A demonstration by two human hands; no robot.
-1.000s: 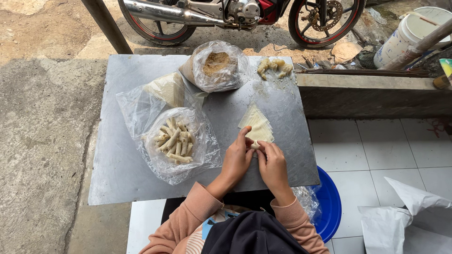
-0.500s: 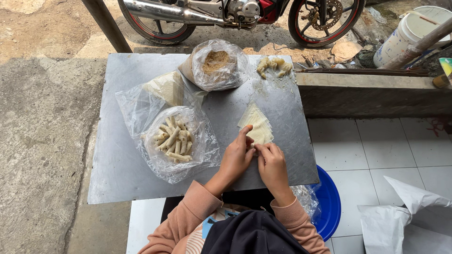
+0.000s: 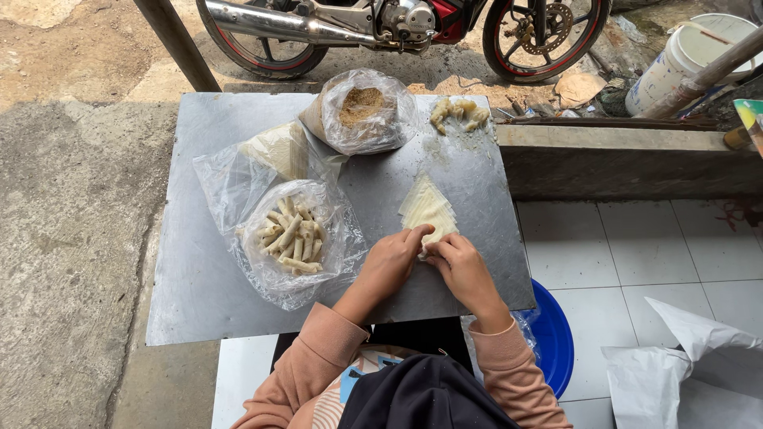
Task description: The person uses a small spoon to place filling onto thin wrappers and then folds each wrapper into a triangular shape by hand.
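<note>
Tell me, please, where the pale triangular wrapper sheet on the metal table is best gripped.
Probably at its near corner, coming from the person's side: the wrapper sheet lies flat, pointing away, and both hands, left and right, already pinch that near edge. The far tip lies flush on the table.

Bench point(image 3: 199, 302): dull grey metal, faintly smeared. Wrapper sheet point(image 3: 427, 208): pale cream, folded to a triangle, fine layered lines seen. Rolls point(image 3: 292, 240): cream-beige, kept in a clear plastic bag. Crumb filling point(image 3: 362, 105): tan-brown, also bagged in clear plastic. Dough lumps point(image 3: 457, 111): pale yellow. Sleeves point(image 3: 318, 361): salmon pink. Basin point(image 3: 552, 342): bright blue. Floor tiles point(image 3: 636, 246): white, grey grout lines. Bucket point(image 3: 683, 59): white. Motorbike point(image 3: 445, 20): red body panel, chrome exhaust.
</note>
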